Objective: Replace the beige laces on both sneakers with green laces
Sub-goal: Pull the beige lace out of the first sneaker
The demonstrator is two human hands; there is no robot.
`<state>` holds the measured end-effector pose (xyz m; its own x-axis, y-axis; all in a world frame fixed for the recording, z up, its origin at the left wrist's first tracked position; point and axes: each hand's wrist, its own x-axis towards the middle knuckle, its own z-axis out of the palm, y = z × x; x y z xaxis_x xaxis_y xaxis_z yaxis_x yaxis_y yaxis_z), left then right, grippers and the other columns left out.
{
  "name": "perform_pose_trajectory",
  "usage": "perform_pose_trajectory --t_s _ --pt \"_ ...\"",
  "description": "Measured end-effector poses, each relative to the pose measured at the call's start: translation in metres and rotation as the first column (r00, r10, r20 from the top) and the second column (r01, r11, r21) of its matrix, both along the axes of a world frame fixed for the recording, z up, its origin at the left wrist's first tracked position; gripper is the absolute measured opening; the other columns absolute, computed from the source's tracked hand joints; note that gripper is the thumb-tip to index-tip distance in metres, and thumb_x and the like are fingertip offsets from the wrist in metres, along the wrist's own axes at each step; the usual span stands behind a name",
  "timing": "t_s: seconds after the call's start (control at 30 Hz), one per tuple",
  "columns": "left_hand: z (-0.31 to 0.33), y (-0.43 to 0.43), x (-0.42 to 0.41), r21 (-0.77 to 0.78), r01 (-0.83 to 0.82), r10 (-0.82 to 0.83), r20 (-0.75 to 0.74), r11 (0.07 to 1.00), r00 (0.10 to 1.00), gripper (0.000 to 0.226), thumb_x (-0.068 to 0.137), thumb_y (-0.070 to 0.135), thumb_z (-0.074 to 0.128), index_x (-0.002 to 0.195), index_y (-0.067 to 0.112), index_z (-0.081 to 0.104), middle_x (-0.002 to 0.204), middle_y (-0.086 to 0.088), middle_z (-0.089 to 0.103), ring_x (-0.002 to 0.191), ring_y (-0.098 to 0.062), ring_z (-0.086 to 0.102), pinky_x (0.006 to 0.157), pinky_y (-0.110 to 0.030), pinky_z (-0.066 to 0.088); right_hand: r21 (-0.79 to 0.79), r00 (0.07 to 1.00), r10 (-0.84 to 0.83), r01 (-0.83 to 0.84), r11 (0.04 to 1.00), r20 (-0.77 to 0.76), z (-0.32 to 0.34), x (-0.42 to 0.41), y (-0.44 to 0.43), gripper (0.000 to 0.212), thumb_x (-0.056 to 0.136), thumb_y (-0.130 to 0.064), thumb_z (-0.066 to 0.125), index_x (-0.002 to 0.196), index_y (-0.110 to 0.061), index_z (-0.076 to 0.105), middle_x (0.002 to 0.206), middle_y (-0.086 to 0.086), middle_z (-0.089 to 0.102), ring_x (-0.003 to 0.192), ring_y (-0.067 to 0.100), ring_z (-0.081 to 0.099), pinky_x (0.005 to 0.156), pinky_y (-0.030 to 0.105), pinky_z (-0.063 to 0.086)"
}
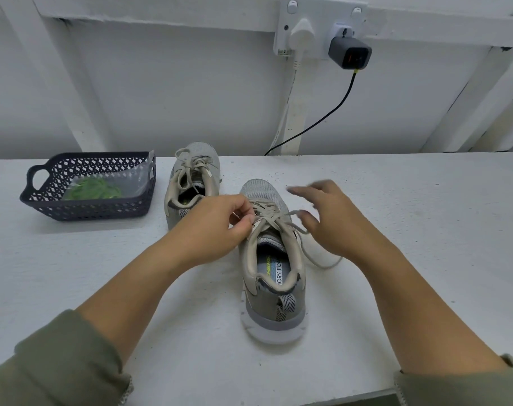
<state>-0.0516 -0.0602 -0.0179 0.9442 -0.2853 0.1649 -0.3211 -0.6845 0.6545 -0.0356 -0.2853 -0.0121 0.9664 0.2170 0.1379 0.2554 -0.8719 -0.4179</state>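
Two grey sneakers with beige laces stand on the white table, toes pointing away from me. The near sneaker [271, 273] is in the middle; the far sneaker [192, 183] stands behind it to the left, still tied. My left hand [217, 224] pinches the beige lace [267, 213] at the near sneaker's top eyelets. My right hand [331, 221] hovers just right of that shoe, fingers spread and blurred, thumb touching a lace end that trails in a loop [322, 259] over the table. Green laces [92, 190] lie in a clear bag inside the dark basket [44, 200].
The dark plastic basket stands at the table's left back. On the white wall behind are a socket with a white plug [300, 33] and a grey charger [349, 52], whose black cable [322, 118] drops behind the table's back edge.
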Motion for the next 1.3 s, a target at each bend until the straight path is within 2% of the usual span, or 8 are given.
perform_pose_trajectory --t_s 0.13,0.3,0.43,0.53,0.83,1.0,1.13,1.3 --pt "0.001 -0.001 0.001 0.015 -0.005 0.006 -0.008 1.0 1.0 0.01 0.09 0.031 0.057 0.08 0.031 0.061 0.076 0.013 0.066 0.073 -0.006 0.063 0.073 -0.037 0.055 -0.012 0.95 0.276 -0.277 0.961 0.145 0.008 0.0 0.015 0.018 0.091 -0.019 0.064 0.107 -0.017 0.073 0.103 0.0 0.059 0.092 0.011 0.053 0.072 0.008 0.032" --pt "0.002 -0.002 -0.001 0.008 -0.013 0.013 -0.02 1.0 1.0 0.01 0.09 0.033 0.056 0.083 0.029 0.062 0.08 0.014 0.067 0.075 -0.007 0.064 0.073 -0.036 0.055 -0.236 0.966 -0.259 0.25 0.939 -0.006 -0.009 0.004 0.008 0.011 0.089 -0.01 0.054 0.087 -0.004 0.063 0.094 0.009 0.052 0.074 0.022 0.048 0.061 0.029 0.039" --pt "0.004 -0.003 0.0 -0.001 -0.028 0.028 -0.04 1.0 0.999 0.011 0.09 0.032 0.057 0.081 0.028 0.062 0.077 0.012 0.067 0.071 -0.008 0.063 0.071 -0.033 0.055 -0.098 0.995 0.09 -0.086 0.991 0.037 0.005 -0.002 0.02 0.034 0.093 -0.02 0.059 0.127 -0.021 0.061 0.12 0.007 0.052 0.107 0.023 0.051 0.088 0.028 0.042" --pt "0.007 -0.004 0.0 -0.047 -0.043 0.04 -0.08 0.998 0.996 0.012 0.09 0.029 0.059 0.08 0.025 0.063 0.075 0.014 0.067 0.052 -0.003 0.053 0.059 -0.025 0.047 -0.108 0.958 0.279 -0.27 0.957 0.073 0.015 0.0 0.023 0.022 0.093 -0.018 0.059 0.112 -0.018 0.071 0.105 0.003 0.065 0.097 0.02 0.06 0.076 0.019 0.036" --pt "0.008 -0.005 0.0 -0.028 -0.05 0.047 -0.087 0.998 0.995 0.014 0.091 0.028 0.055 0.078 0.026 0.061 0.071 0.026 0.063 0.05 -0.009 0.049 0.059 -0.029 0.046 -0.04 0.971 -0.235 0.233 0.972 -0.052 -0.008 0.01 0.004 0.021 0.092 -0.009 0.049 0.098 -0.012 0.068 0.096 0.01 0.068 0.079 0.02 0.059 0.057 0.026 0.042" --pt "0.002 -0.009 -0.002 -0.088 -0.056 0.053 -0.033 0.995 0.998 0.01 0.091 0.027 0.055 0.082 0.028 0.06 0.075 0.011 0.066 0.051 -0.005 0.051 0.056 -0.022 0.042 -0.156 0.967 -0.181 0.154 0.976 -0.177 0.001 -0.001 -0.01 0.049 0.097 -0.018 0.049 0.144 -0.016 0.038 0.137 0.008 0.049 0.119 0.024 0.051 0.091 0.03 0.042" --pt "0.007 -0.014 0.0 -0.008 0.05 -0.049 0.087 0.999 0.995 0.012 0.093 0.036 0.059 0.101 0.037 0.066 0.089 0.018 0.063 0.075 -0.003 0.06 0.069 -0.014 0.046 0.116 0.991 0.013 0.002 0.993 -0.132 0.022 -0.01 0.0 0.02 0.095 -0.018 0.047 0.102 -0.023 0.066 0.088 -0.009 0.061 0.073 0.004 0.055 0.061 0.017 0.04" --pt "-0.003 -0.017 0.003 0.012 -0.022 0.019 0.178 1.0 0.984 0.01 0.097 0.024 0.048 0.093 0.02 0.056 0.085 0.009 0.062 0.076 -0.008 0.059 0.07 -0.033 0.049 0.217 0.981 0.172 -0.15 0.965 -0.086 0.022 -0.024 0.008 0.01 0.086 -0.027 0.063 0.077 -0.023 0.061 0.067 -0.009 0.061 0.06 0.003 0.052 0.058 0.019 0.043"
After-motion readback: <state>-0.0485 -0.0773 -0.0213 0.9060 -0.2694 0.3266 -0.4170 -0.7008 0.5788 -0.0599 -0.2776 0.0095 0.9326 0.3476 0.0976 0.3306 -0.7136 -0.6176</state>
